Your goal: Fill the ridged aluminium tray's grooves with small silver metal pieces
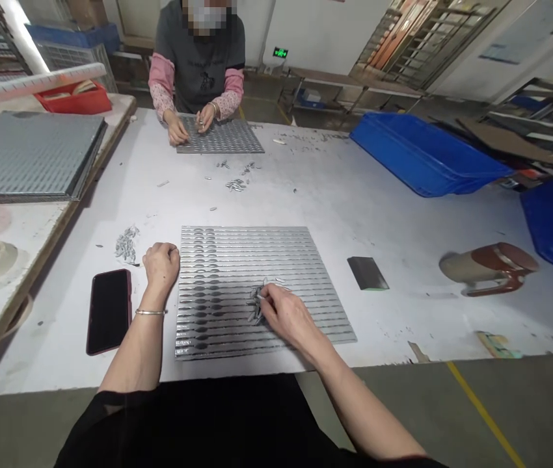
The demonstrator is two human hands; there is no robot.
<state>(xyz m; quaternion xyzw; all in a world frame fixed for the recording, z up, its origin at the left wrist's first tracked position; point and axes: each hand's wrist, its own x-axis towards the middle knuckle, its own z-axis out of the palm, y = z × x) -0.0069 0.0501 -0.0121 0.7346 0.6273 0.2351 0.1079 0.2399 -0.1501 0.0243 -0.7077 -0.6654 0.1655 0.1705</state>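
A grey ridged sheet [267, 260] lies flat on the white table, with dark oval marks in columns on its left part. My right hand [286, 314] is over the sheet's lower middle, its fingers pinched at a small heap of grey slivers [256, 305]; whatever is between the fingertips is too small to name. My left hand [161, 263] rests at the sheet's left edge with the fingers curled in, and what they hold, if anything, is hidden. Another pile of slivers [127, 244] lies to its left, above a phone [109, 312].
Across the table [325, 195] a person [201, 71] handles a similar sheet [237, 136]. A dark block [367, 273], a brown mug [488, 266] and blue bins [423, 156] are on the right. Stacked sheets [27, 153] and a tape roll [6, 260] are left.
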